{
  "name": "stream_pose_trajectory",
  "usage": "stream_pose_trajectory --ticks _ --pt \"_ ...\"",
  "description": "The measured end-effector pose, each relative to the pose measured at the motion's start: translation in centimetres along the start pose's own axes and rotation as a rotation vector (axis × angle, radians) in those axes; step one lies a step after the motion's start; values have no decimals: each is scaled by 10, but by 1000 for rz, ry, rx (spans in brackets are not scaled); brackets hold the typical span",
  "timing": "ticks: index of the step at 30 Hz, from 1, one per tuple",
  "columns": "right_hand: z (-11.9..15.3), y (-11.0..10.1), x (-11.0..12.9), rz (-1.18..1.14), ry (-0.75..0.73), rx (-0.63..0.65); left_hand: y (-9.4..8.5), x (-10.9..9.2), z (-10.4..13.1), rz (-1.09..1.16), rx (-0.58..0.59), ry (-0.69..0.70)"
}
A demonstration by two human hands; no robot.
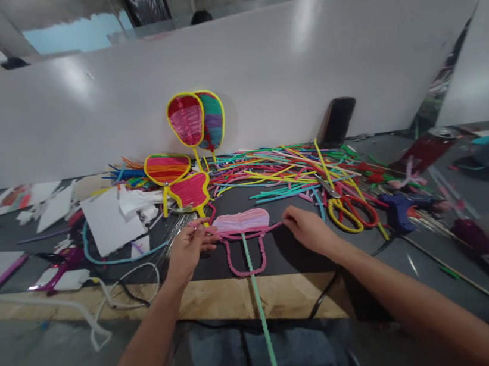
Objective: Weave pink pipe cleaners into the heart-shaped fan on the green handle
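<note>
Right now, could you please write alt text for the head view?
A person's left hand and right hand hold a pink strip along a pink-lilac panel with a green stem; behind are colourful strips and yellow-rimmed paddles.

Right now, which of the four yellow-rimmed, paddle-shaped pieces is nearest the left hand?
The pinkish-red piece with the wavy outline, just beyond the left hand; the other three, with smoothly rounded rims, are farther back.

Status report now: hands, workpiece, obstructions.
Left hand and right hand holding pink strand on either side of pink-and-lilac panel. Green stem extends past table edge. Scissors beside right hand, not touching panel.
</note>
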State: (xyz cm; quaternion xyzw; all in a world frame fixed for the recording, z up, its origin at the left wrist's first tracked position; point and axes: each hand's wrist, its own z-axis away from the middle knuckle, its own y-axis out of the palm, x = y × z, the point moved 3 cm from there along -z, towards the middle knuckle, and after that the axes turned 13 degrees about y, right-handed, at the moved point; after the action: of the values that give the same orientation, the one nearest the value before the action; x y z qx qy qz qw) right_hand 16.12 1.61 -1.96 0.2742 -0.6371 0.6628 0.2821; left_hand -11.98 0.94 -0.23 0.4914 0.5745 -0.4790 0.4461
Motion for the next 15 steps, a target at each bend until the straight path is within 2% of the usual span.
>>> stream_pose_trajectory --ticks 6,11,13,15 --pt "-17 5 3 -280 59 14 12 3 -8 11 112 -52" --pt "-16 19 7 -600 65 195 18 8 -14 -20 182 -34" --pt "-14 23 7 -513 8 186 21 8 -14 -24 226 -37" --pt "-10 26 8 -331 -94 115 23 9 -14 -49 262 -49"
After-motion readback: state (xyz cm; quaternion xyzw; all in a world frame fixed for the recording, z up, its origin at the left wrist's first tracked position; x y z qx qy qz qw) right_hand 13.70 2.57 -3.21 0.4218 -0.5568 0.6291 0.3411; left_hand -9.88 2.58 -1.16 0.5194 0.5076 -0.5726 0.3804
